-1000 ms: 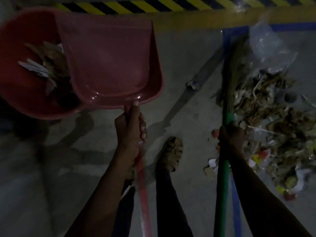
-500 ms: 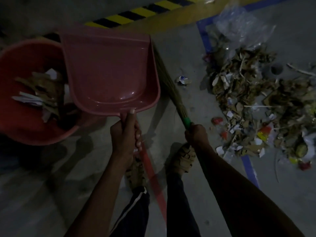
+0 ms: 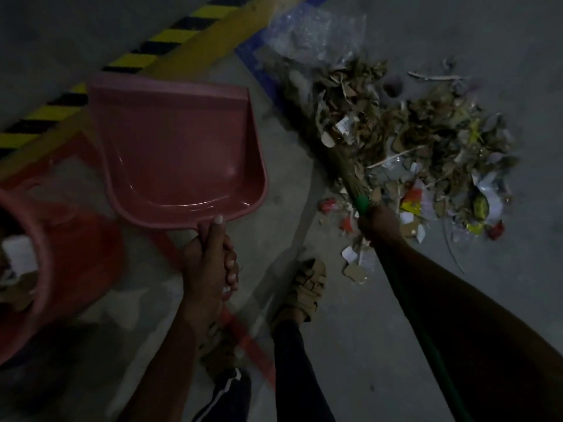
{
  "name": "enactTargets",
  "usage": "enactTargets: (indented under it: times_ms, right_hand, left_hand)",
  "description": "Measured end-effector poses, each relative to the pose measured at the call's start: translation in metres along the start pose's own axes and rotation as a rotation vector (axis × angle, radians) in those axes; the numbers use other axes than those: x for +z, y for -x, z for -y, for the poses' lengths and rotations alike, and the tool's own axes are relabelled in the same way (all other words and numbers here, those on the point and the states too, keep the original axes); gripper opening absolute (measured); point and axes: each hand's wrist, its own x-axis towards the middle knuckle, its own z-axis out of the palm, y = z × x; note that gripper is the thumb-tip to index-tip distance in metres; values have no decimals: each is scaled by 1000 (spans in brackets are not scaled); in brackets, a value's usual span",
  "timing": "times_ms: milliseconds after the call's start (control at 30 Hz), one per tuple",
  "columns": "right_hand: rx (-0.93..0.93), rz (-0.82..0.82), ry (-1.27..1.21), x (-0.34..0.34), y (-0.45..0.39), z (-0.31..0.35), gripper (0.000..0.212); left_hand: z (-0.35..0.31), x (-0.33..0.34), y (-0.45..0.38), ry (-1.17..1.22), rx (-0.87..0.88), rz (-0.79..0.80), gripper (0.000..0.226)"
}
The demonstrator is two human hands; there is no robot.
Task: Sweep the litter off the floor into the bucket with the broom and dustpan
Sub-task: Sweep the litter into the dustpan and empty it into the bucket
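My left hand [image 3: 210,263] grips the handle of a pink dustpan [image 3: 179,150], held empty above the floor, to the right of the red bucket [image 3: 33,269] at the left edge. Some paper scraps show inside the bucket. My right hand [image 3: 377,220] is closed around the green handle of a straw broom [image 3: 350,166], whose bristles reach up into the pile of litter [image 3: 420,141]: dry leaves, cardboard bits and coloured wrappers on the grey floor at the right.
A yellow-and-black striped kerb [image 3: 158,47] runs diagonally across the upper left. A clear plastic bag [image 3: 313,35] lies at the far end of the pile. Blue floor tape [image 3: 259,68] borders it. My sandalled foot [image 3: 304,287] stands between pan and pile.
The view has swung right, so the bucket has slid to the left edge. The dustpan has come away from over the bucket, and the broom has swung into the litter pile.
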Motion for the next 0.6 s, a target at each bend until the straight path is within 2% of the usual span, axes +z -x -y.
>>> enactTargets:
  times_ms: [67,367,600]
  right_hand:
    - [55,-21,-57,-10,-5,-23,17]
    - [219,-167,-81,-62,-25,-130,28]
    - [223,-306,-41,-105,6,-198,24]
  left_hand:
    - [-1,25,-1,-38,14,13,48]
    - [-14,129,-1,-137,37,92,48]
    - [-34,191,7,-188,79,159,51]
